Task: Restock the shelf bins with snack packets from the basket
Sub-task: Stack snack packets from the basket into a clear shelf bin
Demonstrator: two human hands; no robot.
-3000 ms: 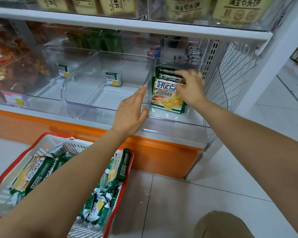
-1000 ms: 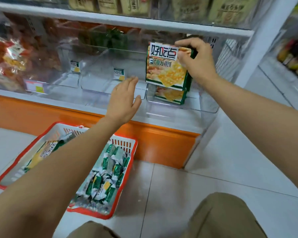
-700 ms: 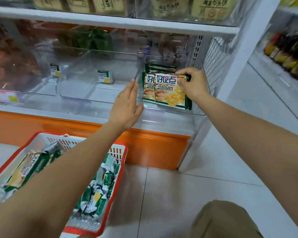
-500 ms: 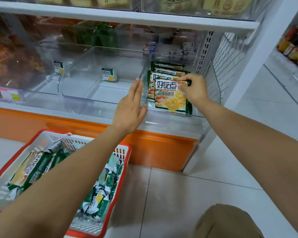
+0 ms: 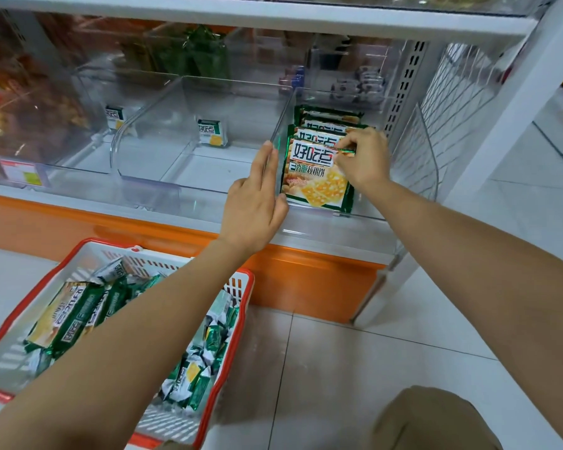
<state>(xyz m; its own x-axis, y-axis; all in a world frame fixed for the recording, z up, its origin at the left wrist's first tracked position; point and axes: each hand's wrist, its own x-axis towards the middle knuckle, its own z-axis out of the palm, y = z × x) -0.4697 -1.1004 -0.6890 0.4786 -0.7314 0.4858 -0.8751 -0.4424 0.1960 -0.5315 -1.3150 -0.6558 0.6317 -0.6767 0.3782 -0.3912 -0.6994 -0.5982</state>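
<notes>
A green and yellow snack packet (image 5: 316,180) stands upright at the front of the right clear bin (image 5: 416,177), with several like packets stacked behind it. My right hand (image 5: 364,157) pinches the front packet's top edge. With straight fingers, my left hand (image 5: 254,206) touches that bin's left wall from outside. On the floor at lower left sits the red and white basket (image 5: 238,306), with large packets and several small green snack packets (image 5: 205,349) inside; my left forearm hides part of it.
A clear middle bin (image 5: 150,177) holds only a small label card (image 5: 212,133). Left bins hold red and brown snacks (image 5: 10,102). A white shelf board (image 5: 273,17) runs overhead. A wire mesh side panel (image 5: 452,89) and white post close the right. My knee (image 5: 433,417) shows at the bottom.
My right hand lowered the packet from above the bin down into the front of the right bin's stack. My left hand stayed by the bin's left wall.
</notes>
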